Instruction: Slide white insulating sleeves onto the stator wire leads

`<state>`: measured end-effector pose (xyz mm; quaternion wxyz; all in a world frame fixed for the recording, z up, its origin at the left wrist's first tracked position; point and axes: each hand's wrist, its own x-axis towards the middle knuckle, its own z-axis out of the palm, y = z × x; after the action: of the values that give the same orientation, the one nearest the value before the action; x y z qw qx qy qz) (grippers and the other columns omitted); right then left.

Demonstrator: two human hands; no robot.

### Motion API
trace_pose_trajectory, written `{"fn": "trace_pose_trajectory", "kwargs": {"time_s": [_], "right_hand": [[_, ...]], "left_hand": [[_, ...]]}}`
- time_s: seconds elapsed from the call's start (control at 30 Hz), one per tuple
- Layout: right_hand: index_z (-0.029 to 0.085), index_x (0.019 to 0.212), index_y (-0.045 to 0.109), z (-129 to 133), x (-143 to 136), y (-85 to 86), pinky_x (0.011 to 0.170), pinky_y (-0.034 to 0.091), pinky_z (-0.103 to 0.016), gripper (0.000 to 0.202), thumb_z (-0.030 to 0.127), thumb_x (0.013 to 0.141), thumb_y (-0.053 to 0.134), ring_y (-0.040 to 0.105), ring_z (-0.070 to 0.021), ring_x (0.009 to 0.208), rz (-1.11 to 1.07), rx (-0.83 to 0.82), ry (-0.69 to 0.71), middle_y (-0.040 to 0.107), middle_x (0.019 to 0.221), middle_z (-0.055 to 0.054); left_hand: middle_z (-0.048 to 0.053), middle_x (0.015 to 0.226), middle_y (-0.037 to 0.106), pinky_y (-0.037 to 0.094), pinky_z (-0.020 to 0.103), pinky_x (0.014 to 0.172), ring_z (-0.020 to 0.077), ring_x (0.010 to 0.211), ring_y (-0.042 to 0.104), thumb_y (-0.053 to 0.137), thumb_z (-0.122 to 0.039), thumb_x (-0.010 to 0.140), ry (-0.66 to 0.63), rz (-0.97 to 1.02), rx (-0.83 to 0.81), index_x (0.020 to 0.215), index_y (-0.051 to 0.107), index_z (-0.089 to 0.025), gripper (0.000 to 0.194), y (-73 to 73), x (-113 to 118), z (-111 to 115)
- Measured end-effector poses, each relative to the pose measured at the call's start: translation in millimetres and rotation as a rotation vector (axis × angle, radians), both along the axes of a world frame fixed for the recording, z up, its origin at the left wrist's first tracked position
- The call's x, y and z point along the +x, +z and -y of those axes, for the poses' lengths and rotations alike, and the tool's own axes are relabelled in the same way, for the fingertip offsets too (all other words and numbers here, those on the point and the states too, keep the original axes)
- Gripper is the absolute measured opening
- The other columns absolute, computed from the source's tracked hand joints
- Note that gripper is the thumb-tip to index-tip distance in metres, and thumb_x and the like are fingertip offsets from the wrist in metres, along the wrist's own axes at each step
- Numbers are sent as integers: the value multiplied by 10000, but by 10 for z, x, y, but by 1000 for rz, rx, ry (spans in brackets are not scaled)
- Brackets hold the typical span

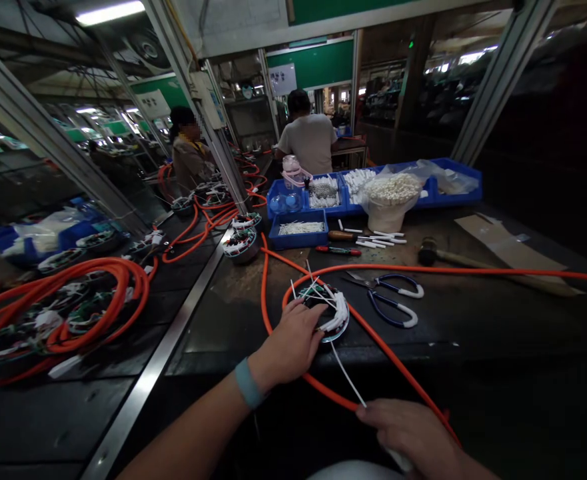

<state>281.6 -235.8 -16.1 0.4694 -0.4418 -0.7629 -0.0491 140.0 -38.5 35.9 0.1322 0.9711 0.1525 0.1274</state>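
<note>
A ring-shaped motor stator (342, 313) with white-wrapped windings lies on the dark bench, several thin white ties sticking up from it. My left hand (293, 340), with a blue-green band at the wrist, grips its near left side, fingers reaching into the ring. From the stator's near edge a thin white cable tie (346, 372) runs down taut towards me. My right hand (408, 430) pinches its lower end in front of the bench edge. An orange cable (388, 357) loops around the stator. Blue-handled scissors (396, 300) lie open to its right.
Behind are a blue tray of white ties (300, 230), blue bins (453, 193), a bag of white pieces (393, 200), a screwdriver (342, 235), a red marker (338, 251) and a hammer (428, 252). Left, orange coils (123, 280) lie over stators. Two people sit farther back.
</note>
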Motion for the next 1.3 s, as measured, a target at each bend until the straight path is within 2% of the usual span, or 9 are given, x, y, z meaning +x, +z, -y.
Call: {"fn": "trace_pose_trajectory", "kwargs": {"time_s": [0.1, 0.17, 0.4, 0.63, 0.77, 1.03, 1.1, 1.2, 1.3], "right_hand": [[195, 1079, 492, -59, -47, 201, 838, 535, -218, 226, 226, 968, 298, 681, -146, 870, 33, 22, 20, 724, 883, -89], [196, 1088, 502, -58, -52, 251, 816, 543, -206, 204, 196, 959, 344, 689, -140, 830, 63, 23, 15, 728, 846, -73], [198, 967, 545, 67, -6, 60, 796, 554, -223, 159, 182, 934, 390, 692, -150, 817, 101, 14, -31, 726, 868, -70], [177, 1106, 535, 61, -23, 134, 805, 556, -250, 217, 151, 917, 431, 685, -172, 854, 65, 21, -19, 721, 890, -90], [220, 1173, 529, 37, -23, 140, 765, 572, -221, 278, 164, 922, 423, 692, -161, 815, 49, -6, -23, 726, 873, -58], [179, 980, 564, 30, -62, 136, 839, 536, -208, 178, 155, 941, 392, 689, -139, 828, 75, 98, -50, 728, 855, -65], [180, 1037, 566, -35, -81, 86, 844, 531, -195, 202, 154, 929, 397, 681, -132, 864, 47, 24, -67, 724, 894, -64], [164, 1142, 547, -246, -104, -26, 884, 512, -213, 274, 144, 908, 406, 633, -137, 998, -31, -177, -89, 677, 1066, -91], [181, 1026, 581, -531, -123, -103, 884, 509, -280, 241, 115, 862, 418, 602, -174, 1046, -244, -244, -83, 643, 1121, -98]], "left_hand": [[101, 1136, 593, 292, 488, 1067, 217, 1076, 525, 484, -157, 847, 6, -5, 13, 1263, 417, -149, 422, -14, -4, -2], [100, 1136, 597, 296, 493, 1062, 216, 1081, 526, 483, -158, 850, 7, 0, 11, 1272, 406, -156, 429, -24, -8, -8], [99, 1149, 590, 313, 506, 1045, 223, 1072, 536, 477, -123, 832, -19, 23, 2, 1281, 392, -170, 459, -45, -8, -29], [94, 1137, 593, 320, 496, 1046, 223, 1055, 537, 476, -109, 824, -15, 25, 19, 1279, 392, -168, 467, -36, -6, -21], [81, 1117, 601, 321, 484, 1046, 209, 1010, 549, 480, -111, 824, -27, 37, 16, 1242, 420, -173, 427, -32, -3, -22], [80, 1055, 615, 314, 484, 1047, 215, 989, 538, 498, -136, 828, -9, 40, -1, 1191, 479, -160, 364, -51, -12, -29], [81, 1059, 613, 304, 481, 1053, 212, 982, 539, 500, -131, 826, -2, 34, -10, 1213, 469, -154, 389, -43, -4, -10], [82, 1065, 613, 288, 496, 1058, 217, 1003, 543, 510, -113, 809, 50, 70, -43, 1311, 381, -159, 520, -54, 9, 36], [69, 1028, 640, 319, 503, 1028, 220, 1019, 555, 523, -99, 794, 125, 242, -131, 1377, 279, -181, 637, -121, 12, 80]]}}
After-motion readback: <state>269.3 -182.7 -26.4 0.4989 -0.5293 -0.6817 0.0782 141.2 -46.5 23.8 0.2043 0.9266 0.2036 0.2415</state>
